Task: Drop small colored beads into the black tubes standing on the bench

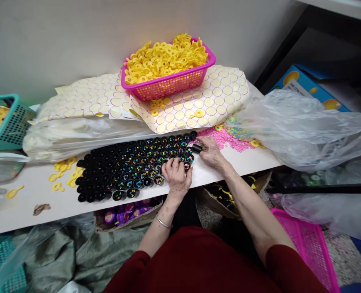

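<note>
A dense block of small black caps [128, 169] covers the middle of the white table [61, 201]; those on its right half show coloured dots inside. My left hand [177, 176] rests at the block's near right corner, fingers curled down onto the caps. My right hand [210, 151] sits just right of the block and pinches a single black cap [196, 148] between thumb and fingers. Pink round stickers [226, 138] lie spread on the table right behind that hand.
A pink basket [168, 83] heaped with yellow rings sits on stacked sticker sheets [198, 106]. A teal basket [7, 122] stands far left. Loose yellow rings [62, 173] lie left of the caps. Clear plastic bags [302, 130] fill the right. Another pink basket [308, 244] sits below.
</note>
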`<state>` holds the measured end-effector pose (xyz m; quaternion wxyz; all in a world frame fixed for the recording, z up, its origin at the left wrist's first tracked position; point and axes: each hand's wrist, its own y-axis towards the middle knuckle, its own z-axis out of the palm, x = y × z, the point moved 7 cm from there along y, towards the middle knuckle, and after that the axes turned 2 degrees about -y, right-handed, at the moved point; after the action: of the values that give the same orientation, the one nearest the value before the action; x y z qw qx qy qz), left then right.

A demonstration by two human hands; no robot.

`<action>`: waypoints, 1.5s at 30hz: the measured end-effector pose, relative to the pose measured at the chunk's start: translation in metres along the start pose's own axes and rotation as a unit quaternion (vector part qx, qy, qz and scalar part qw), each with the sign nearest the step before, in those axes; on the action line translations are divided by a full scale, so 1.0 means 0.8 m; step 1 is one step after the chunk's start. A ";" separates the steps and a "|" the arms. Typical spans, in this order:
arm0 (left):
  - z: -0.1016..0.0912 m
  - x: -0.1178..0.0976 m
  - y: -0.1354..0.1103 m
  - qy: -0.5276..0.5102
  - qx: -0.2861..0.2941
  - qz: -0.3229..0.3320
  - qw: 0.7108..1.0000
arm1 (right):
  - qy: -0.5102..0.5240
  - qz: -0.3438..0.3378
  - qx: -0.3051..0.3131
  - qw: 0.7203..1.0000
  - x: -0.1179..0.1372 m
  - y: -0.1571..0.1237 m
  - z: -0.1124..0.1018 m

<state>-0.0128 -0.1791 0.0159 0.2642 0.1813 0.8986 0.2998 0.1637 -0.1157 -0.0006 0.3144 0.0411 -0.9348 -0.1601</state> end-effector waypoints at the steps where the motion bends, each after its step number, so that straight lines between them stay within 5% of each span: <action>1: 0.000 0.000 0.000 -0.001 0.001 0.001 1.000 | 0.002 0.003 0.010 1.000 0.001 -0.001 0.001; 5: 0.001 0.000 0.000 -0.003 0.004 0.002 1.000 | 0.020 0.005 0.017 1.000 0.003 0.000 -0.005; 11: 0.002 0.001 -0.001 0.001 0.007 0.004 1.000 | 0.084 0.031 -0.017 0.996 -0.002 0.017 -0.053; 17: 0.001 0.001 -0.002 0.006 0.002 0.010 1.000 | -0.012 0.060 0.131 0.989 0.025 0.020 -0.049; 21: 0.004 0.004 0.000 -0.012 0.021 -0.012 1.000 | -0.067 0.045 0.162 0.983 0.048 0.021 -0.028; 27: 0.005 0.005 -0.001 -0.022 0.027 -0.018 0.999 | 0.020 0.045 0.070 0.996 0.020 0.020 -0.040; 32: 0.005 0.006 -0.001 -0.025 0.025 -0.021 0.999 | -0.126 0.172 -0.049 0.976 -0.040 -0.005 -0.078; 36: 0.004 0.004 0.000 -0.017 0.015 -0.012 1.000 | -0.159 0.213 -0.078 0.961 -0.069 -0.020 -0.090; 40: 0.001 0.002 0.001 -0.007 -0.002 0.003 1.000 | -0.105 0.106 -0.077 0.986 -0.048 -0.001 -0.072; 43: 0.000 0.001 0.001 0.002 -0.009 0.013 1.000 | -0.072 0.011 0.011 0.997 -0.005 0.022 -0.035; 45: -0.001 0.000 0.001 0.008 -0.006 0.016 1.000 | -0.082 0.016 0.075 0.994 0.015 0.033 -0.013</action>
<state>-0.0128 -0.1787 0.0171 0.2531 0.1917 0.8957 0.3112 0.1612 -0.0957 0.0225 0.2354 0.0367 -0.9672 -0.0876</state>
